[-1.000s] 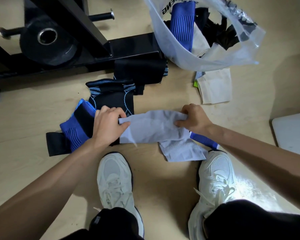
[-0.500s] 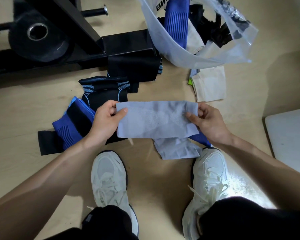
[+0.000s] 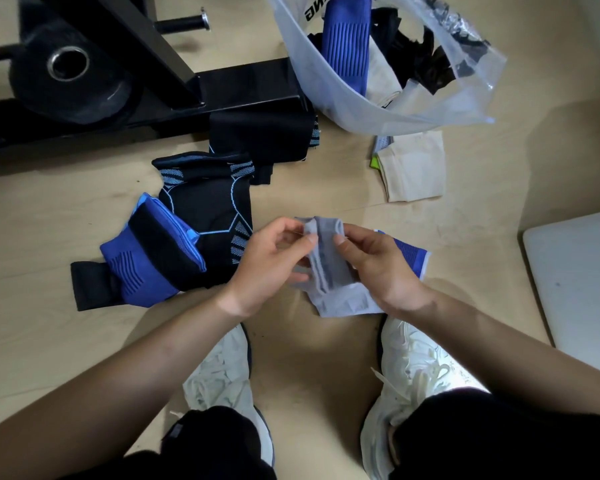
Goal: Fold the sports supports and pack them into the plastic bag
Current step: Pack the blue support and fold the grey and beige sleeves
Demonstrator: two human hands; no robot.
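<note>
We see both hands close together at centre. The left hand (image 3: pixel 271 265) and right hand (image 3: pixel 374 268) face each other, thumbs and fingertips pinching the grey support (image 3: pixel 324 258), bunched upright between them above the floor (image 3: pixel 309 358). The plastic bag (image 3: pixel 458 98) gapes at one o'clock, well apart.

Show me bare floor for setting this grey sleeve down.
Bare wooden floor lies between the cream fabric sleeve and the white board, and left of the left white shoe. Crowded: the blue-and-black knit supports by the left hand.
</note>
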